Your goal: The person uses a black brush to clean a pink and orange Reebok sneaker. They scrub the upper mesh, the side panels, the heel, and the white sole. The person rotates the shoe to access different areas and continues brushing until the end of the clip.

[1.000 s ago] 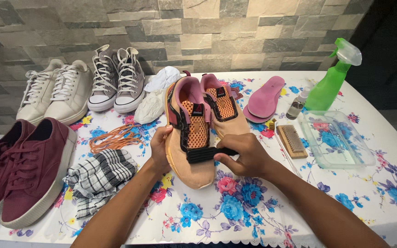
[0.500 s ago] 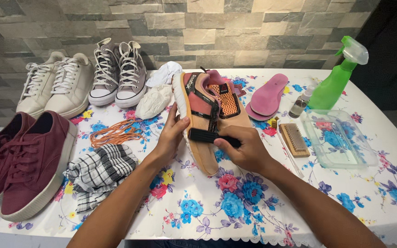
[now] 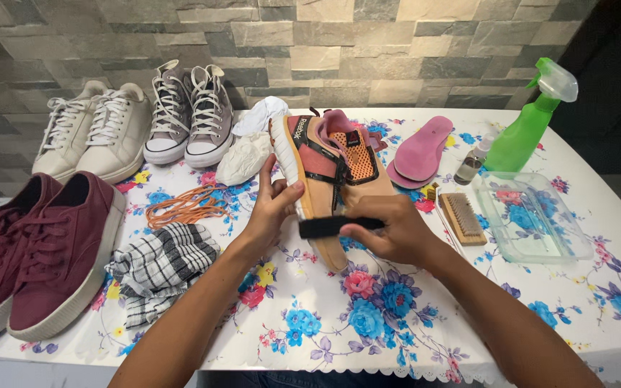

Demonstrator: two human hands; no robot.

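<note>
The left hand (image 3: 271,208) grips the pale sole edge of an orange and pink sneaker (image 3: 328,169), tipped on its side mid-table on the floral tablecloth (image 3: 368,323). The right hand (image 3: 389,230) is closed around a black brush (image 3: 325,227) pressed to the shoe. Orange laces (image 3: 185,207) and a checked cloth (image 3: 159,266) sit left; a wooden brush (image 3: 463,218) sits right.

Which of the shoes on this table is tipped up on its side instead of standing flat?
The orange and pink mesh sneaker held between both hands, sole edge facing left. The white pair, grey high-tops and maroon pair all stand flat on their soles.
</note>
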